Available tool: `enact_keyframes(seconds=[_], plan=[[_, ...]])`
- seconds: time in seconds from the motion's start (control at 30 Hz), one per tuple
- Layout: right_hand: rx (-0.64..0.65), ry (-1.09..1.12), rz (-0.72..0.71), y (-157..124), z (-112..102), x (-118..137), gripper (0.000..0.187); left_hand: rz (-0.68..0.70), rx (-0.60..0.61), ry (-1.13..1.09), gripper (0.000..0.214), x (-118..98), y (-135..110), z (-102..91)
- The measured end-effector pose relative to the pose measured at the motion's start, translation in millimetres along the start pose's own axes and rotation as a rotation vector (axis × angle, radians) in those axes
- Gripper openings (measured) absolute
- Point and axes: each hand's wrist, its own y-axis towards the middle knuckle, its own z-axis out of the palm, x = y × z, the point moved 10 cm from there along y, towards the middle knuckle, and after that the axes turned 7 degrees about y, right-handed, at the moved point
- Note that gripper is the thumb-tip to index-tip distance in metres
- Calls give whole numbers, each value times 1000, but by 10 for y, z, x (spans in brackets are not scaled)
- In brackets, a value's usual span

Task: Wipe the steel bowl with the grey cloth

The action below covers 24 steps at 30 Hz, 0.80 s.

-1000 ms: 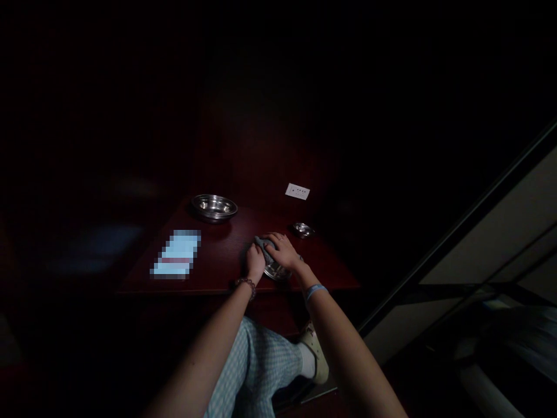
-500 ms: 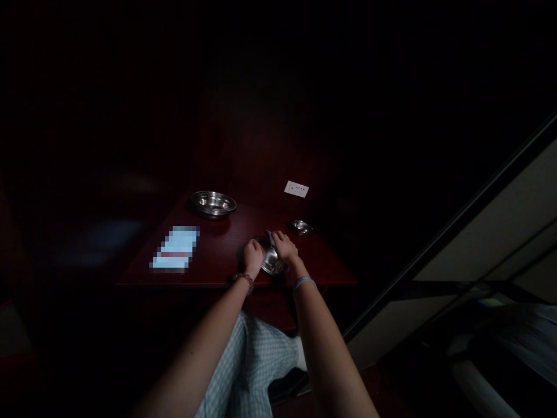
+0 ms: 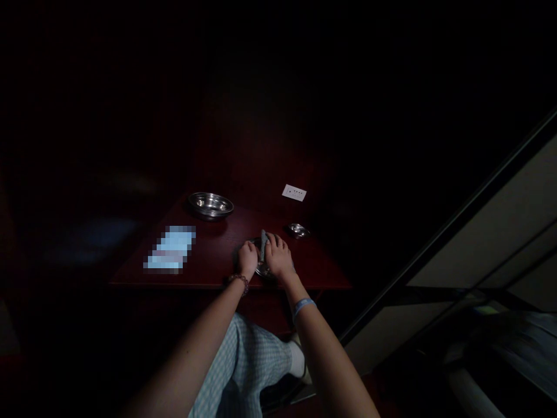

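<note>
A small round metal dish (image 3: pixel 262 269) lies near the front edge of a dark red wooden table (image 3: pixel 217 255). My left hand (image 3: pixel 247 259) is curled on the dish's left rim and grips it. My right hand (image 3: pixel 277 256) is closed on a grey cloth (image 3: pixel 263 244) and presses it onto the dish. Most of the dish is hidden under both hands. A bead bracelet sits on my left wrist and a blue band on my right.
A larger metal bowl (image 3: pixel 211 205) stands at the table's back left. A tiny metal dish (image 3: pixel 297 230) sits just behind my right hand. A blurred pale-blue card (image 3: pixel 170 249) lies at the left, and a white socket plate (image 3: pixel 294 193) shows behind. The surroundings are very dark.
My right hand with the cloth has moved leftward across the dish, towards my left hand. The cloth is bunched narrower now. The left hand stays on the rim.
</note>
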Motion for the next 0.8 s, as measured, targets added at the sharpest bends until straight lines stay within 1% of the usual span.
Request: enact_keyframes(seconds=[0.07, 0.2, 0.3, 0.43, 0.5, 0.57, 0.7, 0.8], plan=[[-11, 23, 23, -62, -47, 64, 55, -12, 0, -10, 32, 22, 15, 3], [52, 22, -28, -71, -43, 249, 52, -43, 33, -83, 30, 68, 36, 31], [105, -8, -19, 13, -14, 319, 49, -63, 63, -187, 25, 89, 31, 58], [166, -35, 29, 169, 16, 356, 47, -52, 49, -314, 16, 99, 14, 68], [182, -31, 45, 241, 14, 348, 47, -29, 45, -322, 14, 97, 14, 81], [196, -19, 60, 298, 11, 312, 48, -2, 48, -282, 15, 90, 20, 96], [219, 13, 109, 364, 28, 179, 53, 25, 42, -203, 26, 66, 22, 89], [215, 52, 142, 378, 43, 82, 55, 14, 28, -164, 32, 44, 1, 55]])
